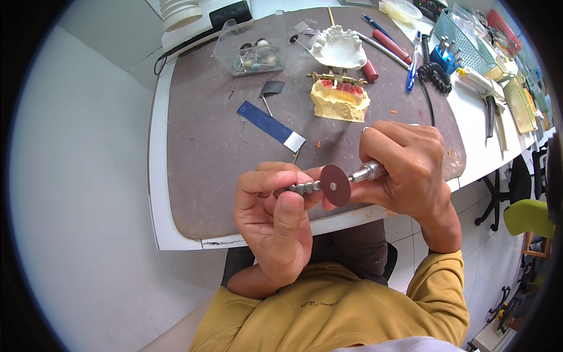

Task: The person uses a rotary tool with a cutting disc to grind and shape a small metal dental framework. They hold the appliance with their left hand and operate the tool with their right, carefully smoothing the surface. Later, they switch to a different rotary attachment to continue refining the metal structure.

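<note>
Between the thumb and fingers of my left hand (pixel 272 214) is a metal dental bridge (pixel 304 188), a short row of grey tooth shapes. My right hand (pixel 404 167) grips a silver rotary handpiece (pixel 368 171) with a reddish-brown cutting disc (pixel 335 185) on its tip. The disc stands at the right end of the bridge; whether it touches the metal I cannot tell. Both hands are close together above the front edge of the table. Beyond them stands a hinged dental model, its lower cast yellow (pixel 340 105) with red teeth and its upper cast white (pixel 338 50).
A clear plastic box (pixel 251 58) with small polishing bits stands at the back left. A blue strip with a white end (pixel 270 125) lies on the brown mat (pixel 199 176). Pens, a red stick (pixel 392 47), a coiled black cord (pixel 435 76) and a blue bur holder (pixel 446 57) lie toward the right.
</note>
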Tool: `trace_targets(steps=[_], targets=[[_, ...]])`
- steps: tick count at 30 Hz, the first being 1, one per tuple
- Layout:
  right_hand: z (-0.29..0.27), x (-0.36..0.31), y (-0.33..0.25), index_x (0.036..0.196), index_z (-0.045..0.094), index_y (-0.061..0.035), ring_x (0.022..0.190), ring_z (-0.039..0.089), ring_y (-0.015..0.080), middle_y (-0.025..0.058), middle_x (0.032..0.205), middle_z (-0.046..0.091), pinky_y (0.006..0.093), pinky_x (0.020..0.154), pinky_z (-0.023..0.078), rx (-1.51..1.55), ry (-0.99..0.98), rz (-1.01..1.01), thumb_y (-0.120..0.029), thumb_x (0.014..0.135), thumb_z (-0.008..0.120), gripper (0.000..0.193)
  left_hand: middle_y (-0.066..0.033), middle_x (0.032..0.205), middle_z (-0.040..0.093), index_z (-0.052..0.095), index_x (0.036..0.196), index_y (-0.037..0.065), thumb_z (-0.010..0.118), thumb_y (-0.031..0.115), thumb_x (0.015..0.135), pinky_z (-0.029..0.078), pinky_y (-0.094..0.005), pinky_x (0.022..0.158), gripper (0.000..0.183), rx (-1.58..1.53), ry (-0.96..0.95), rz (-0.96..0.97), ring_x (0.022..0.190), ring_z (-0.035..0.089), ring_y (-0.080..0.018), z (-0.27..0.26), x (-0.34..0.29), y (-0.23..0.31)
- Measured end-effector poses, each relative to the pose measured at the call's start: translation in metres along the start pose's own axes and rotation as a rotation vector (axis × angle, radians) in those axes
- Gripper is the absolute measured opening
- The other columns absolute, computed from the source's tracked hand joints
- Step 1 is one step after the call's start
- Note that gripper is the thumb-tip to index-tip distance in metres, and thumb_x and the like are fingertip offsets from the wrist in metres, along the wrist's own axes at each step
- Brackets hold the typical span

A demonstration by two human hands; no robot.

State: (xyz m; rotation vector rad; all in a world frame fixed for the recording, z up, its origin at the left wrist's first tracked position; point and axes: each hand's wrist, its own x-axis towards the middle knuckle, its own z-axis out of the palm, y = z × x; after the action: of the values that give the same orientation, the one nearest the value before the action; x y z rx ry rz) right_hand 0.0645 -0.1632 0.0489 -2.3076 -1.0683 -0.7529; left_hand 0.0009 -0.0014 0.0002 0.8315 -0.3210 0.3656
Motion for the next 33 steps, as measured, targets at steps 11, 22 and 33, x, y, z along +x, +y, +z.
trace_targets(steps=[11,22,33], targets=[[-0.001,0.0027,-0.003,0.061,0.048,-0.0092,0.041,0.05,0.015,-0.0014,0.05,0.046,0.0276,0.04,0.039,0.001,-0.008,-0.007,-0.056,0.061,0.078,0.056,-0.0106,0.105,0.054,0.05,0.114,0.001,0.052,0.011,0.097,0.056,-0.0335,0.088,0.02,0.006,0.002,0.006,0.105,0.064,-0.0274,-0.0002,-0.0006,0.0004],[-0.0012,0.0025,-0.0025,0.062,0.05,-0.009,0.042,0.051,0.0153,-0.0014,0.051,0.047,0.028,0.04,0.04,0.005,-0.002,-0.002,-0.056,0.06,0.079,0.055,-0.0104,0.105,0.054,0.05,0.114,0.001,0.052,0.011,0.097,0.056,-0.0336,0.088,0.019,-0.007,-0.005,0.006,0.105,0.064,-0.0273,-0.0009,-0.0001,-0.0004],[-0.0015,0.003,-0.0023,0.062,0.051,-0.0088,0.042,0.052,0.0155,-0.0015,0.051,0.047,0.0275,0.041,0.04,-0.013,0.004,-0.011,-0.056,0.061,0.078,0.055,-0.0106,0.107,0.053,0.05,0.114,0.001,0.052,0.01,0.097,0.056,-0.0349,0.09,0.02,0.0,-0.013,0.011,0.106,0.063,-0.0282,-0.0012,-0.0003,-0.0007]])
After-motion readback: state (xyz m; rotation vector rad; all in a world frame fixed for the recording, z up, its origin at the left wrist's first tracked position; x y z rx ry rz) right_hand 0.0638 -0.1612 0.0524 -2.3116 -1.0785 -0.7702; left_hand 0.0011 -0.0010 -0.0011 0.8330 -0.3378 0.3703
